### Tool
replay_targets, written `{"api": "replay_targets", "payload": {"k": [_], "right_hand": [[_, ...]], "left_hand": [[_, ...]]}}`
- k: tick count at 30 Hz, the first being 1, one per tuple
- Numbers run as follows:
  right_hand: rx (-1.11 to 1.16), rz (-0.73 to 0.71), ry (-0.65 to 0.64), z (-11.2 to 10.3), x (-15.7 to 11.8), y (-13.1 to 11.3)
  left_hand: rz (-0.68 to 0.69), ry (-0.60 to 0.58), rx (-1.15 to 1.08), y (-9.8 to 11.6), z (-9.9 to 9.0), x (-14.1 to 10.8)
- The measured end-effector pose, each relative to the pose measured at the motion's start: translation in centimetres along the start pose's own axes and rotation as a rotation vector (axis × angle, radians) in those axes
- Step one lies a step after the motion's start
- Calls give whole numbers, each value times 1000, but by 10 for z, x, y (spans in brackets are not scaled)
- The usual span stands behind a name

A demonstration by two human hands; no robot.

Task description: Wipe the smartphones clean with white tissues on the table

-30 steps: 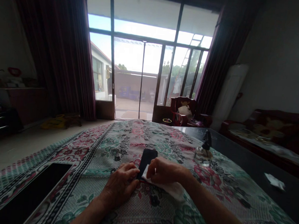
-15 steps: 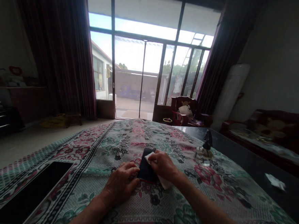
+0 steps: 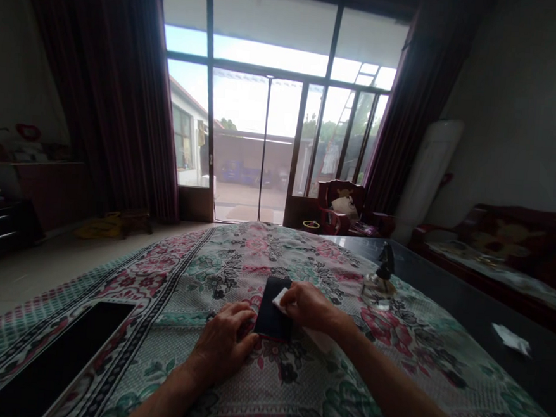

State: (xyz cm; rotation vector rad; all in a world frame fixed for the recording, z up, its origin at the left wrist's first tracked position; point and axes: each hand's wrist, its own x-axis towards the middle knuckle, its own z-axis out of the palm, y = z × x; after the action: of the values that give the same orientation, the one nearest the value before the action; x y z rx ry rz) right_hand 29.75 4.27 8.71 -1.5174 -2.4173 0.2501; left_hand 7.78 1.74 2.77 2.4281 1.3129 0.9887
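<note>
Dark phone [image 3: 269, 321] flat on floral cloth [image 3: 245, 400], white tissue [image 3: 280, 298] pinched in right hand [image 3: 312, 307] against phone's upper face, left hand [image 3: 224, 337] unclenched, holding nothing, just beside phone's left edge.

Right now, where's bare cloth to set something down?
Floral cloth is bare beyond the dark slab, up to the cloth's far edge; between the left hand and the black screen; and between the right hand and the spray bottle. Crowded: the slab, with the left hand at its left edge and the right hand holding white tissue on it.
</note>
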Motion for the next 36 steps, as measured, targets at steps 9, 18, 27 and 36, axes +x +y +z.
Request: {"api": "replay_targets", "payload": {"k": [9, 18, 27, 36], "right_hand": [[-22, -16, 122, 16, 1, -14], [126, -129, 33, 15, 2, -13], [38, 142, 283, 22, 17, 37], [86, 137, 202, 22, 26, 45]], "left_hand": [[4, -2, 2, 4, -3, 1], [-3, -36, 21, 0, 0, 0], [-7, -73, 17, 6, -3, 2], [-9, -55, 23, 4, -1, 1]]}}
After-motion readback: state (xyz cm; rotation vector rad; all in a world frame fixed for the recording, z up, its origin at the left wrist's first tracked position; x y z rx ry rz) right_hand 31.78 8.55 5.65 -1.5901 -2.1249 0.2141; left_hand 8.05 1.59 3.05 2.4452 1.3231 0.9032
